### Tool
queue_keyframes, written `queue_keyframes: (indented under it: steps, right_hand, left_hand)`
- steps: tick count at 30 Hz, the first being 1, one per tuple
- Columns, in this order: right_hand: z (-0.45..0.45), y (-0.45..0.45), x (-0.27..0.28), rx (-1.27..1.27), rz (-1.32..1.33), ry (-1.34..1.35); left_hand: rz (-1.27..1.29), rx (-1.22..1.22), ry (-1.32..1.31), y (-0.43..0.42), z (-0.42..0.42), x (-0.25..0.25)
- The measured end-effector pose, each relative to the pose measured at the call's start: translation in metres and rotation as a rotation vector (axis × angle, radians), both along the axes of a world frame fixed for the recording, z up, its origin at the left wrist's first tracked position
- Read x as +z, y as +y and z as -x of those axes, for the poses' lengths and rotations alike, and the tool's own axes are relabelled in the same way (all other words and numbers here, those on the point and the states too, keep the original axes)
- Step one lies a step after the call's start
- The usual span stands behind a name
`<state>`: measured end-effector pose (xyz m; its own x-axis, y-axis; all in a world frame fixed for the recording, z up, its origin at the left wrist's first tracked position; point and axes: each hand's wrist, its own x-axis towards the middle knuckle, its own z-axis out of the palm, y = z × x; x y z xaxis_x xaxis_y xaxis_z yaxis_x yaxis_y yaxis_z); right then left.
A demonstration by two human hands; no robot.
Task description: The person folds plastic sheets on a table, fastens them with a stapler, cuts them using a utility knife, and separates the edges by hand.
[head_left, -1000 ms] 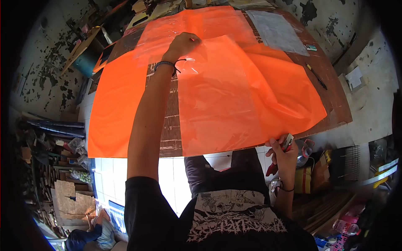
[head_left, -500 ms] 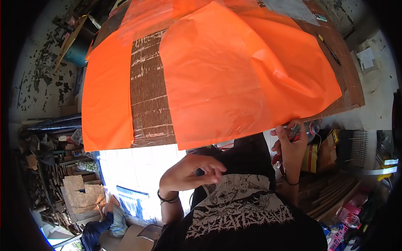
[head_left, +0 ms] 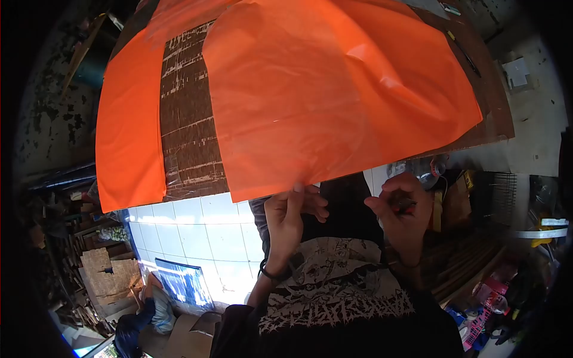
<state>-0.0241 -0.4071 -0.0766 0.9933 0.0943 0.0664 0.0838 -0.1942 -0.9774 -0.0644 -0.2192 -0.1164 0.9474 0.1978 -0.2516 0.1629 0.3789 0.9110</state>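
We see the scuffed table. Orange sheet is spread over the table's middle: left part lies fairly flat, folds are left toward the table's right. Orange strip is down flat, table's left. Left hand, table's front edge: thumb at the sheet, fingers bent; gripping, we can't tell. Right hand, off table's front: fingers curled round a small dark-and-red object.
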Motion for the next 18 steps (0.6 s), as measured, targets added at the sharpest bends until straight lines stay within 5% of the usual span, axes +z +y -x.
queue_keyframes:
  steps: [3, 5, 6, 9, 13, 18]
  right_hand:
    - [-0.004, 0.006, -0.012, 0.001, 0.238, -0.331]
    - [-0.014, 0.01, -0.006, 0.069, 0.383, -0.464]
    - [-0.019, 0.012, -0.003, 0.139, 0.532, -0.596]
    - [-0.032, 0.023, -0.001, 0.216, 0.644, -0.641]
    - [-0.044, 0.02, -0.003, 0.255, 0.699, -0.691]
    - [-0.051, 0.014, 0.006, 0.325, 0.687, -0.642]
  left_hand:
    - [-0.191, 0.055, 0.017, 0.002, 0.003, 0.016]
    - [-1.101, 0.052, -0.583, 0.015, 0.008, 0.021]
    - [-1.333, 0.136, -0.717, 0.023, 0.004, 0.024]
    - [-1.754, -0.094, -0.509, 0.04, -0.022, 0.051]
    - [-1.836, -0.214, -0.696, 0.055, -0.043, 0.044]
    - [-1.643, -0.397, -0.717, 0.051, -0.053, 0.065]
